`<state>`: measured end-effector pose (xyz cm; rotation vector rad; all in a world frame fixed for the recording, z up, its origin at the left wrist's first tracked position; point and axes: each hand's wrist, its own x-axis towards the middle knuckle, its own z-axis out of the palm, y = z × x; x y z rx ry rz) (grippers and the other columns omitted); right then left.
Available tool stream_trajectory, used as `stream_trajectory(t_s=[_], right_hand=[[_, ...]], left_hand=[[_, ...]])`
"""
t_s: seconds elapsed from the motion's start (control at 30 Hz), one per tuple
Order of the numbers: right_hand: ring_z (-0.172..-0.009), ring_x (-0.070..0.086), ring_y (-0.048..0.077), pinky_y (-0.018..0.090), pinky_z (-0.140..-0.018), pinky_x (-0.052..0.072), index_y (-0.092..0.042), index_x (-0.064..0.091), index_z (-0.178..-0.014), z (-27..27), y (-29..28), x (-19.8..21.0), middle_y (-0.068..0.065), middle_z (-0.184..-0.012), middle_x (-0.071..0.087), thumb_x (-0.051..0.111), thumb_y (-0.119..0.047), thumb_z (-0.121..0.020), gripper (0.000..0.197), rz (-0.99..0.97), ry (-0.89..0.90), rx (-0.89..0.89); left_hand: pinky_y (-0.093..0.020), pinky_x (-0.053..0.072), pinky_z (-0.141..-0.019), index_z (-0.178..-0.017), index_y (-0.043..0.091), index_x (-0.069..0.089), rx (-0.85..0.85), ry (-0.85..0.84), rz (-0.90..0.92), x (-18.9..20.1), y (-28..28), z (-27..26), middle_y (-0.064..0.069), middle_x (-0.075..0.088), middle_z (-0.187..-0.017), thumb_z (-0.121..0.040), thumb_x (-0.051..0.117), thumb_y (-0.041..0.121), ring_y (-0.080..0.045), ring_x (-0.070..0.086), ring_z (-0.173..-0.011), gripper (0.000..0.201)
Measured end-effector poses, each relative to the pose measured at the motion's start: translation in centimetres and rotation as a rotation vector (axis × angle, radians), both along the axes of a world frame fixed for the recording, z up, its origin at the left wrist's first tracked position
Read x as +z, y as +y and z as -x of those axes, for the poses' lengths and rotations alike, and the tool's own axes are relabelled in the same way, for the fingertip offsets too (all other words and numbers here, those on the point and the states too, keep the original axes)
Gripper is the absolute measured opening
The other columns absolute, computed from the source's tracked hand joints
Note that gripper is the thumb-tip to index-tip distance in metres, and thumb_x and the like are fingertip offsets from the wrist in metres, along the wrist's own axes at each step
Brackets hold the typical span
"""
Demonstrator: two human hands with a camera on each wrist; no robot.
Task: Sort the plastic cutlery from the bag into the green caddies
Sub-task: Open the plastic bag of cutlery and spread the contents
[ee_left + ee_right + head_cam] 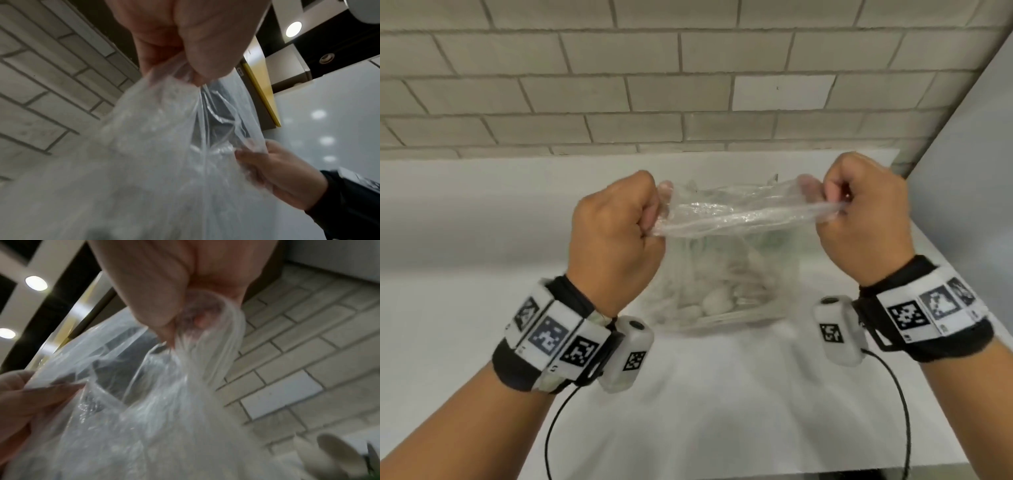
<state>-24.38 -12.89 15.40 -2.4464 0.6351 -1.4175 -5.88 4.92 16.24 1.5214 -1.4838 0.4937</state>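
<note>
Clearly, the white bench carried the clear bag at twelve o'clock from the person, white cutlery heaped inside. Left hand at nine o'clock and right hand at three each clenched the bag's mouth, stretching it. Pulling evenly should open it without spilling.

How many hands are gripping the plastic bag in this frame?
2. The left hand grips the left end of the plastic bag at its stretched top edge; the right hand grips the right end. The white cutlery lies inside, at its bottom.
</note>
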Motion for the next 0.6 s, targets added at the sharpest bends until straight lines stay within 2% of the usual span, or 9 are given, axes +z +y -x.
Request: stream_trajectory(t_s=[0.03, 0.1, 0.17, 0.23, 0.3, 0.37, 0.43, 0.47, 0.6], right_hand=[[-0.053, 0.031, 0.011, 0.015, -0.055, 0.029, -0.015, 0.036, -0.063, -0.3, 0.2, -0.5, -0.008, -0.058, 0.032, 0.061, -0.013, -0.092, 0.039, -0.049, -0.047, -0.017], [-0.052, 0.032, 0.009, 0.025, -0.053, 0.034, -0.018, 0.030, -0.063, -0.6, 0.4, -1.9, -0.010, -0.056, 0.031, 0.057, -0.016, -0.095, 0.042, -0.129, -0.013, -0.034], [-0.053, 0.035, 0.012, 0.033, -0.052, 0.037, -0.024, 0.027, -0.063, -0.6, 0.3, -2.8, -0.011, -0.058, 0.033, 0.056, -0.012, -0.087, 0.040, -0.164, 0.084, -0.006], [-0.056, 0.037, 0.009, 0.035, -0.051, 0.036, -0.031, 0.024, -0.063, -0.3, 0.0, -3.0, -0.014, -0.061, 0.035, 0.052, -0.011, -0.076, 0.037, -0.152, 0.155, 0.029], [-0.057, 0.036, 0.006, 0.035, -0.051, 0.036, -0.034, 0.022, -0.063, 0.0, -0.1, -2.9, -0.014, -0.061, 0.034, 0.053, -0.010, -0.076, 0.040, -0.125, 0.191, 0.089], [-0.057, 0.036, 0.008, 0.036, -0.050, 0.037, -0.035, 0.021, -0.064, 0.0, 0.0, -2.9, -0.014, -0.061, 0.033, 0.054, -0.006, -0.076, 0.045, -0.106, 0.243, 0.159], [-0.058, 0.037, 0.009, 0.038, -0.048, 0.039, -0.034, 0.022, -0.065, 0.3, -0.3, -3.2, -0.013, -0.064, 0.034, 0.055, 0.001, -0.071, 0.049, -0.061, 0.339, 0.205], [-0.059, 0.039, 0.010, 0.038, -0.048, 0.039, -0.034, 0.025, -0.066, 0.6, -0.3, -3.4, -0.012, -0.067, 0.035, 0.055, 0.006, -0.068, 0.050, -0.036, 0.396, 0.230], [-0.072, 0.052, 0.009, 0.036, -0.055, 0.046, -0.037, 0.069, -0.085, 1.7, -0.3, -3.7, -0.015, -0.089, 0.050, 0.056, 0.020, -0.061, 0.063, -0.125, 0.530, 0.437]], left_hand=[[-0.004, 0.028, -0.052, -0.067, 0.018, 0.031, 0.005, 0.047, -0.003, -0.6, -0.1, 0.1, 0.023, 0.023, -0.061, -0.081, 0.055, -0.013, 0.002, 0.057, -0.078, 0.042], [-0.010, 0.027, -0.051, -0.071, 0.017, 0.033, 0.024, 0.117, -0.104, -1.4, -0.2, -0.3, 0.018, 0.029, -0.059, -0.078, 0.055, -0.005, -0.011, 0.050, -0.064, 0.032], [-0.017, 0.035, -0.056, -0.089, 0.018, 0.043, -0.169, 0.253, -0.392, -1.3, 0.4, -1.1, 0.009, 0.049, -0.075, -0.077, 0.059, 0.017, -0.009, 0.045, -0.063, 0.020], [-0.023, 0.047, -0.073, -0.119, 0.034, 0.047, -0.460, 0.384, -0.783, -0.6, 1.3, -1.9, 0.007, 0.055, -0.110, -0.079, 0.060, 0.053, -0.009, 0.054, -0.085, 0.046], [-0.028, 0.047, -0.088, -0.126, 0.049, 0.050, -0.552, 0.461, -1.058, -0.2, 2.0, -2.1, 0.007, 0.057, -0.123, -0.079, 0.038, 0.081, -0.012, 0.056, -0.101, 0.058], [-0.029, 0.046, -0.077, -0.100, 0.037, 0.067, -0.380, 0.367, -1.112, -1.0, 1.8, -2.0, 0.015, 0.066, -0.094, -0.081, 0.018, 0.084, -0.006, 0.060, -0.081, 0.070], [-0.031, 0.043, -0.065, -0.069, 0.015, 0.052, -0.132, 0.107, -1.194, -2.2, 1.2, -1.6, 0.007, 0.051, -0.057, -0.088, 0.020, 0.074, -0.010, 0.053, -0.059, 0.070], [-0.031, 0.044, -0.065, -0.066, 0.016, 0.050, -0.045, 0.008, -1.241, -2.9, 1.0, -1.4, 0.006, 0.050, -0.055, -0.090, 0.021, 0.073, -0.012, 0.053, -0.060, 0.068], [-0.035, 0.051, -0.078, -0.110, 0.030, 0.065, 0.234, -0.133, -1.146, -4.4, 0.8, -0.9, 0.008, 0.070, -0.093, -0.084, 0.018, 0.082, -0.018, 0.063, -0.094, 0.074]])
